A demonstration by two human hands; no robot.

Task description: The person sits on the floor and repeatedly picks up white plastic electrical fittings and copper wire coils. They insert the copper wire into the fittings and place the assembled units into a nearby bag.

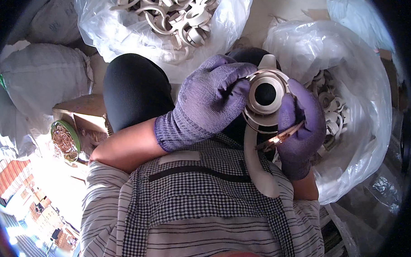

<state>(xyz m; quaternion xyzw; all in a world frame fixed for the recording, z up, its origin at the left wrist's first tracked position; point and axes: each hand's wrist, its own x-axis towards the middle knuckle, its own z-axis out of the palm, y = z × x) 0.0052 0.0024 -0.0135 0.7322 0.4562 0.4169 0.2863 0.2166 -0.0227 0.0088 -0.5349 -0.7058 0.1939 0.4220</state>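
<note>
A striped shirt (192, 237) lies below both grips: the gloved left hand (211, 94) and gloved right hand (306, 127) clamp opposite edges of a beige ringed plastic part (266, 110) between them; the right also holds a coppery pointed tool (284, 135).

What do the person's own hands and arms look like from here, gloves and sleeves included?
The left hand and right hand wear matching purple gloves. The left glove's back looks knitted, ending in a darker, snug cuff at the wrist. Light sleeves with thin dark stripes cover the upper arms, leaving the forearms bare. No cables show on either arm.
</note>
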